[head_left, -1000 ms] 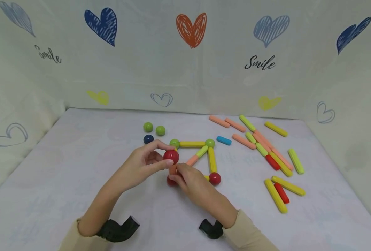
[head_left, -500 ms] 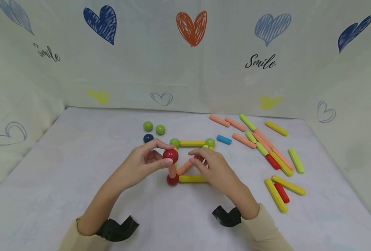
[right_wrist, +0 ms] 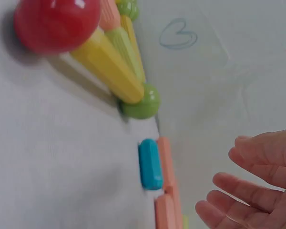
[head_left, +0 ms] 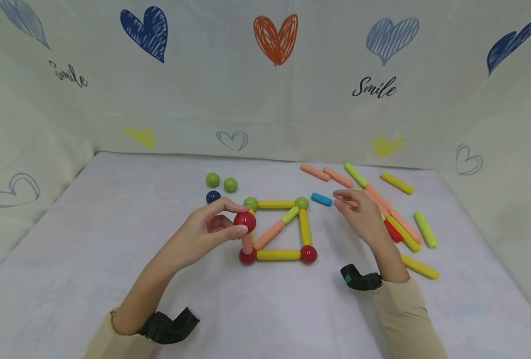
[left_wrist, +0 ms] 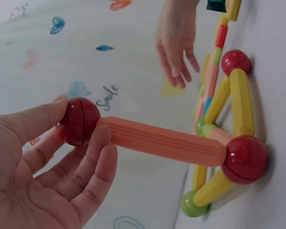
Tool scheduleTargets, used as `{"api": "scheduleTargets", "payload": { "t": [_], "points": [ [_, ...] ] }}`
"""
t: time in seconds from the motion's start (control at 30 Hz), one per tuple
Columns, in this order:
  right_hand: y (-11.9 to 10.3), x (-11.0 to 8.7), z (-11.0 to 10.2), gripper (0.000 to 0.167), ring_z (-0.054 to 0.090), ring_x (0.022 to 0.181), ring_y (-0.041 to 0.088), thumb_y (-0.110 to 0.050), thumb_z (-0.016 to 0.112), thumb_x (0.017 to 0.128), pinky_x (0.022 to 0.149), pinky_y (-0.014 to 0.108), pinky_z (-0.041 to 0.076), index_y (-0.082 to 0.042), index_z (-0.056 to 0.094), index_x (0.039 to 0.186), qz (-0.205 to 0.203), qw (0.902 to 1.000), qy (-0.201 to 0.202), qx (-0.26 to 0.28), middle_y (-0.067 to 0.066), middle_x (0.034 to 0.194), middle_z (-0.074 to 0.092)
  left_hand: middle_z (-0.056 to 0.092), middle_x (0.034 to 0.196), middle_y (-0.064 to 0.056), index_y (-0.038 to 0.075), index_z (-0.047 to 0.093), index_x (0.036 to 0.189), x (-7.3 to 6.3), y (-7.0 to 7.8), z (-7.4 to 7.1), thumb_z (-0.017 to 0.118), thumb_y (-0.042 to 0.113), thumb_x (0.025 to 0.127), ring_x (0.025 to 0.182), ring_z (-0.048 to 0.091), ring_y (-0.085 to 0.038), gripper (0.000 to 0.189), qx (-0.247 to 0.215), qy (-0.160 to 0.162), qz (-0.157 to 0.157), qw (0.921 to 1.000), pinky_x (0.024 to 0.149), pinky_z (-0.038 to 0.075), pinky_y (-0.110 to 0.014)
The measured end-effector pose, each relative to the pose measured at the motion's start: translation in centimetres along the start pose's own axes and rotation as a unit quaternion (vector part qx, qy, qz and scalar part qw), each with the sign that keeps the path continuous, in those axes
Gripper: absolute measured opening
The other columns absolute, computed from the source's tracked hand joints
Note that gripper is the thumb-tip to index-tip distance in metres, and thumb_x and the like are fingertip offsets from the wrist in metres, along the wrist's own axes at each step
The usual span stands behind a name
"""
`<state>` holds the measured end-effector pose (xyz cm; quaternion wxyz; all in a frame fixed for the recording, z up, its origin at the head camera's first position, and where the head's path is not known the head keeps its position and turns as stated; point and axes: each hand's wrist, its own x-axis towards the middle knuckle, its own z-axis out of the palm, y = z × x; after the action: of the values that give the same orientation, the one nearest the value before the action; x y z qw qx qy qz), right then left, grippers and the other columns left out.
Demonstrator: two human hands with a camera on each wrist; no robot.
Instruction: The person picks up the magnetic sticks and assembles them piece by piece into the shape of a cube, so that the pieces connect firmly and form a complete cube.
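My left hand [head_left: 202, 232] pinches a red ball [head_left: 245, 222] between thumb and fingers. That ball caps an upright orange rod [left_wrist: 164, 142], whose lower end meets a red corner ball [left_wrist: 244, 160]. The corner belongs to a flat square frame of yellow rods [head_left: 278, 255] with red and green balls. Across the square runs a diagonal of an orange rod [head_left: 268, 235] and a light green rod [head_left: 290, 215]. My right hand [head_left: 359, 212] holds nothing, fingers relaxed, above the loose rods near the blue rod [head_left: 321, 199]. It partly hides an orange rod.
Two loose green balls [head_left: 230, 184] and a dark blue ball [head_left: 213, 197] lie behind the left hand. Several yellow, orange, green and red rods [head_left: 403, 234] are spread at the right. A cloth backdrop [head_left: 319, 114] rises behind the table.
My right hand has let go of the upright orange rod and moved right, over the loose rods. The left hand keeps its hold on the red ball, almost still.
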<state>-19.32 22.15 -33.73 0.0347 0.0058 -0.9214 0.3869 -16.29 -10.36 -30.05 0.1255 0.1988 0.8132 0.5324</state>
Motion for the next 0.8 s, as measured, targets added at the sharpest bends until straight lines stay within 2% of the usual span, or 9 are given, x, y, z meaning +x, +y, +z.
{"api": "scheduleTargets", "payload": {
  "t": [0.13,0.33,0.6,0.8],
  "points": [
    [2.0,0.5,-0.6,0.042,0.033,0.132,0.040,-0.025,0.048,0.097,0.101,0.058,0.034,-0.005,0.046,0.134,0.051,0.9987,-0.006,-0.006,0.019,0.142,0.041,0.062,0.102,-0.011,0.008,0.053,0.119,0.0,0.0,0.0,0.066,0.019,0.087,0.085,0.061,-0.024,0.036,-0.004,0.001,-0.003,1.0000,0.079,0.049,-0.042],
    [3.4,0.8,-0.8,0.045,0.034,0.129,0.040,-0.018,0.047,0.097,0.102,0.055,0.035,0.000,0.040,0.138,0.088,0.9957,-0.017,-0.023,0.023,0.143,0.036,0.064,0.100,-0.011,0.008,0.053,0.117,0.0,0.1,0.0,0.065,0.019,0.087,0.083,0.062,-0.021,0.034,-0.009,0.005,-0.005,0.9999,0.080,0.049,-0.042],
    [4.0,1.0,-0.5,0.043,0.043,0.114,0.039,-0.017,0.046,0.097,0.094,0.052,0.041,0.007,0.044,0.133,0.092,0.9940,-0.005,-0.059,0.028,0.130,0.045,0.064,0.101,-0.012,0.007,0.052,0.116,0.2,-0.3,0.1,0.063,0.017,0.089,0.085,0.063,-0.023,0.031,-0.024,0.007,-0.007,0.9997,0.083,0.051,-0.037],
    [4.3,0.6,-0.6,0.041,0.047,0.095,0.033,-0.012,0.052,0.091,0.081,0.041,0.044,0.006,0.049,0.128,0.124,0.9872,-0.027,-0.097,0.025,0.114,0.052,0.064,0.101,-0.011,0.007,0.052,0.116,0.2,-0.4,0.1,0.063,0.018,0.089,0.084,0.063,-0.023,0.031,-0.026,0.011,-0.005,0.9996,0.082,0.051,-0.035]
  ]
}}
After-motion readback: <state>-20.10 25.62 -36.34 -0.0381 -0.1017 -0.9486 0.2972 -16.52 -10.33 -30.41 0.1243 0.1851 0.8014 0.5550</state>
